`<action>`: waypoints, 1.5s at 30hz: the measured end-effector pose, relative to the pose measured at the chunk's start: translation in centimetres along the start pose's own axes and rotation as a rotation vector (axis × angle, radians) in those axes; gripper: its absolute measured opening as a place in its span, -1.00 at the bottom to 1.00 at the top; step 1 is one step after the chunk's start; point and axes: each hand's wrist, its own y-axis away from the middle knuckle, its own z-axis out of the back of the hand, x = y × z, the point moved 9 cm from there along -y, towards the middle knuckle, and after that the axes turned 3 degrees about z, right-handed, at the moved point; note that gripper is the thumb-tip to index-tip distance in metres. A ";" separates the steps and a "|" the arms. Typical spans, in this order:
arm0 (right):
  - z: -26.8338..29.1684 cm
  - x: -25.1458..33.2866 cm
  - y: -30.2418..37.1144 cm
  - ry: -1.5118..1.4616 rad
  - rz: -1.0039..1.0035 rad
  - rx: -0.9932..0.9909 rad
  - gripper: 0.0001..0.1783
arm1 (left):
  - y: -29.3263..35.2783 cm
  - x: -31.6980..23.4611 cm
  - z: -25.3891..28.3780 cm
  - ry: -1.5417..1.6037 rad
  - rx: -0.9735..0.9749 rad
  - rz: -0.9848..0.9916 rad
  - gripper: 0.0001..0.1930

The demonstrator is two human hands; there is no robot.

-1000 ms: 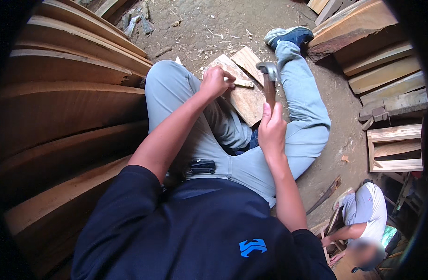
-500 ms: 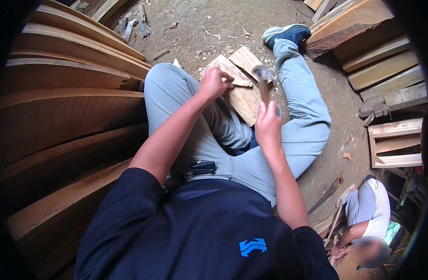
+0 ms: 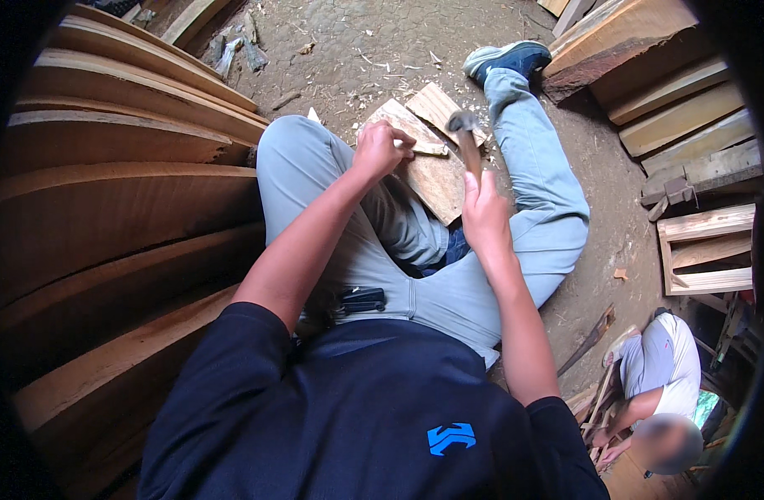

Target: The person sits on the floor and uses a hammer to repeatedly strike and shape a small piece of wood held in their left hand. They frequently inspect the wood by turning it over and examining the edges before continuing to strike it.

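Note:
My right hand [image 3: 485, 215] is wrapped around the wooden handle of a hammer [image 3: 470, 154]. Its metal head is raised beside the wood and slightly blurred. Bent fingers of my left hand [image 3: 382, 150] are pressed together at the near edge of a short wooden board [image 3: 414, 127]; what they pinch is too small and hidden to make out. Below that board a wider wooden block [image 3: 436, 185] lies between my legs. Another short board [image 3: 436, 108] is just beyond, partly behind the hammer head.
Tall planks [image 3: 124, 179] stand in a row close on my left. Stacked timber [image 3: 624, 50] and a wooden frame [image 3: 709, 250] are at the right. A co-worker [image 3: 661, 367] bends over wood pieces at the lower right. Shavings litter the dirt floor [image 3: 332, 62].
My right hand has shifted slightly right, and the hammer head has moved a little up and left. My left hand stays at the board. The co-worker's hands have shifted slightly.

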 end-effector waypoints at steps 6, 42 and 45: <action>0.2 -2.5 1.4 -0.183 -0.071 -0.033 -0.64 | 0.2 -1.1 0.6 -0.037 -0.021 -0.034 -0.70; 7.4 1.6 -1.7 -0.737 0.341 0.034 -0.81 | 9.2 -14.1 0.6 1.025 0.553 0.228 -0.51; 8.4 2.6 -0.7 -0.726 0.363 -0.038 -0.81 | 9.7 -14.6 0.5 0.985 0.570 0.224 -0.40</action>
